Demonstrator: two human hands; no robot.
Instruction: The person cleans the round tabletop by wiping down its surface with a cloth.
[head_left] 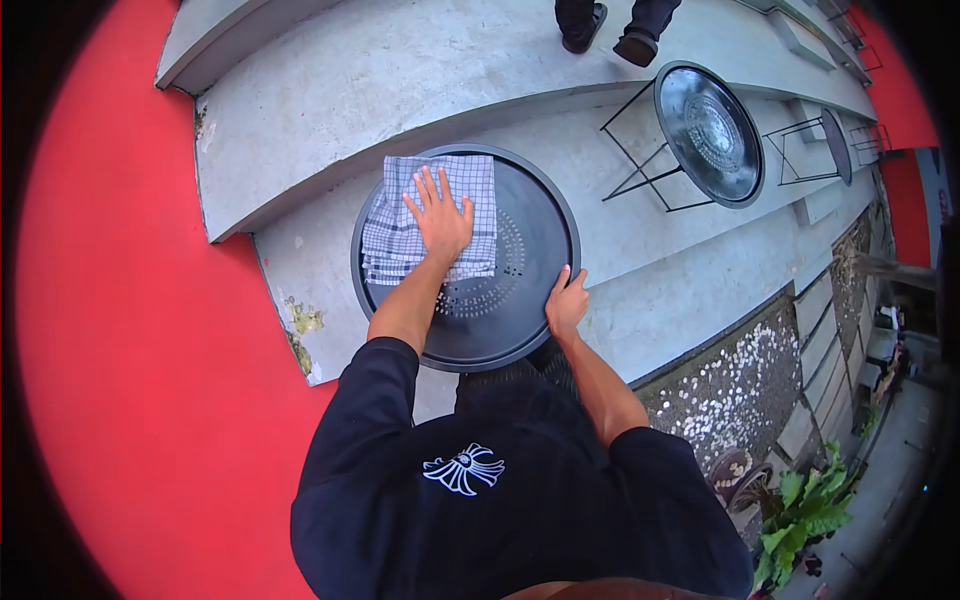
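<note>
Before me is a round black metal tray-top table (540, 215) with a raised rim and rings of small holes in its middle. A folded checkered cloth (390, 228) lies over the left part of its top. My left hand (443, 220) rests flat on this cloth, palm down with fingers spread. At the right edge, my right hand (567, 302) grips the rim, thumb on the upper side; the fingers underneath are partly hidden. The legs of this table are out of sight below the top.
Another black round table (708, 135) on thin wire legs stands right, with a further round table (836, 147) beyond it. Concrete steps (300, 120) run across. A person's feet (610, 42) are on the upper step. A red wall (150, 350) rises left; a plant (805, 510) grows lower right.
</note>
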